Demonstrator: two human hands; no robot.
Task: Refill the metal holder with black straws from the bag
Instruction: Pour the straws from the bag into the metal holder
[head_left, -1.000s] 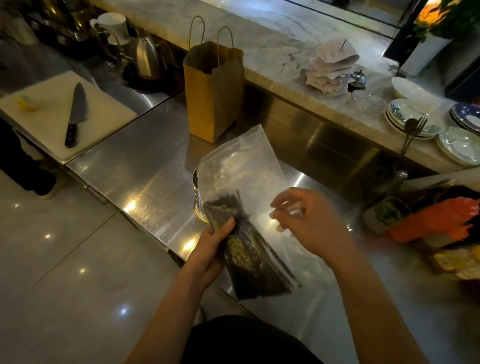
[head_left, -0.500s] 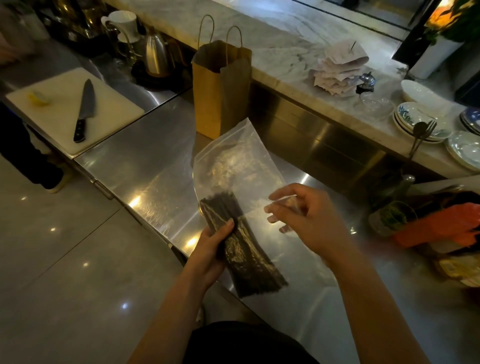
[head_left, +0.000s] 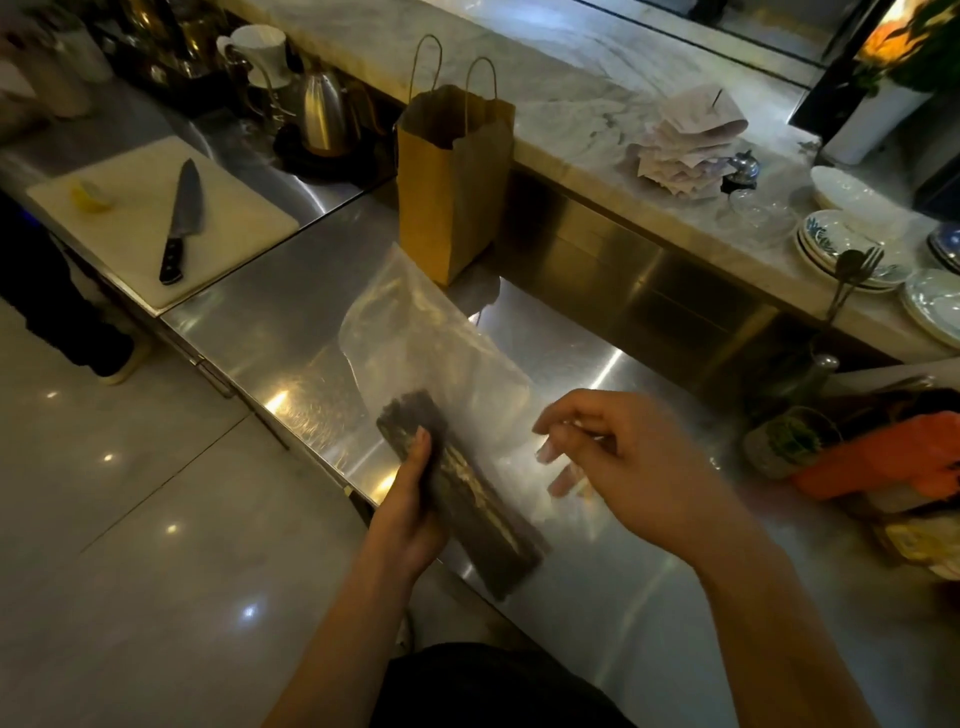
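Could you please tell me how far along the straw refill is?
Done: nothing visible yet; the black straws sit bundled inside the clear bag. In hand: the left hand grips that bundle through the bag above the steel counter; the right hand hovers at the bag's side, and I cannot tell whether it pinches it. Left: pulling straws out and filling the holder, which I cannot make out here.

Dim bar kitchen, steel below, marble above.

Brushed stainless-steel worktop (head_left: 291, 332) borders pale glossy floor tiles (head_left: 130, 519) dotted with lamp reflections. Raised veined marble counter (head_left: 561, 88) behind, steel-fronted underneath. White cutting board (head_left: 130, 208) at left carries a black-handled chef's knife (head_left: 179, 223) and a yellow lemon piece (head_left: 91, 197). Brown paper carrier bag (head_left: 452, 182) upright mid-bench; steel gooseneck kettle (head_left: 324, 114) beyond; stacked patterned plates (head_left: 841, 244) far right. Light low, warm.
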